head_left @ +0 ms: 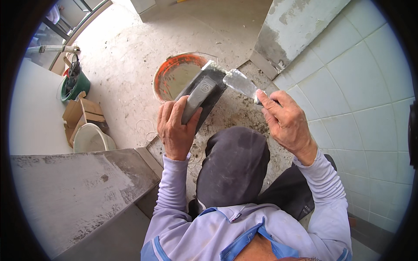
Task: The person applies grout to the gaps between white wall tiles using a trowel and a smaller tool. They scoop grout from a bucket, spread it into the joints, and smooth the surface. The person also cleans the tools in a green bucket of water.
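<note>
My left hand (176, 126) is closed round the grey handle of a plastering float (213, 93), a dark flat plate tilted up toward the far right. Pale wet plaster sits along the float's far edge. In my right hand (287, 119) is a small putty knife (241, 83), gripped by its handle, its whitish, smeared blade against or very near the float's far corner. Just beyond the float stands an orange-rimmed bucket (174, 78) with a pale mix inside; the float hides part of it.
Pale tiles (361, 78) cover the wall at right. A plaster-smeared wall end (291, 26) juts in at far right, another (87, 187) at near left. Further left are a green bucket (78, 85) with tools, a torn cardboard box (85, 113) and a white bucket (91, 138). Gritty debris litters the floor.
</note>
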The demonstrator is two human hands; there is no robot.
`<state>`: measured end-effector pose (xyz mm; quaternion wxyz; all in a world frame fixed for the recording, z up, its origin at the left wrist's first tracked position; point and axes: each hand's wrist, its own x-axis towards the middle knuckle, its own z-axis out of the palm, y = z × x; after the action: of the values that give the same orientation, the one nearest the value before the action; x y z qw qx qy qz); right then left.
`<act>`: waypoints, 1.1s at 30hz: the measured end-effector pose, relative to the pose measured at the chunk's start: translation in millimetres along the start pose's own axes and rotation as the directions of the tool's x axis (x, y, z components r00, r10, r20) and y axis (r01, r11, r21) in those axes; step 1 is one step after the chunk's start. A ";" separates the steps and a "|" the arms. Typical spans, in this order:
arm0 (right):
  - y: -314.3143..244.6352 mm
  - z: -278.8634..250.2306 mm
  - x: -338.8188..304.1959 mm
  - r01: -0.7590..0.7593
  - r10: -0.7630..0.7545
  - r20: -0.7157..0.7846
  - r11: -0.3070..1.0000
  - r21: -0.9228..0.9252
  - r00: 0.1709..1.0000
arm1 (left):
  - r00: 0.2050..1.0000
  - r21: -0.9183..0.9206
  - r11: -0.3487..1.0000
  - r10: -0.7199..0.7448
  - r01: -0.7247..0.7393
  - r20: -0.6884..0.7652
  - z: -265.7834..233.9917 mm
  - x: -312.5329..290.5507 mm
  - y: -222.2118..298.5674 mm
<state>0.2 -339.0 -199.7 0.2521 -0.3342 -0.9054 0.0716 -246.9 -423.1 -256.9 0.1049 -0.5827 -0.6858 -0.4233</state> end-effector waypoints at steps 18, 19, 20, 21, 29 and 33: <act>1.6 4.3 21.1 0.034 -0.035 -0.003 0.999 -0.041 0.999 | 0.989 -0.068 0.993 0.099 -0.091 0.114 -3.3 -3.1 1.2; 5.1 6.0 23.4 0.039 -0.040 -0.018 0.998 -0.040 0.999 | 0.983 -0.116 0.988 0.118 -0.102 0.139 -1.3 -3.1 2.7; 7.6 7.1 27.1 0.005 -0.005 -0.002 1.000 -0.008 1.000 | 0.978 -0.163 0.980 0.136 -0.110 0.161 -0.1 -3.4 4.0; 10.5 8.0 31.0 -0.031 0.031 0.014 0.999 0.023 0.999 | 0.957 -0.205 0.962 0.222 -0.183 0.187 4.6 -6.7 8.6; 32.0 -48.5 18.5 -0.260 0.281 -0.007 0.897 0.356 0.960 | 0.957 0.111 0.957 0.279 -0.269 -0.084 19.9 -0.9 -21.7; 13.3 -44.7 6.2 -0.275 0.298 0.034 0.826 0.491 0.954 | 0.924 0.210 0.934 0.328 -0.288 -0.195 33.0 1.8 -21.4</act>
<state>26.3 -326.6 -162.6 0.3351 -0.3926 -0.7910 0.3285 -254.9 -397.8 -286.0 0.2995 -0.6195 -0.6038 -0.4024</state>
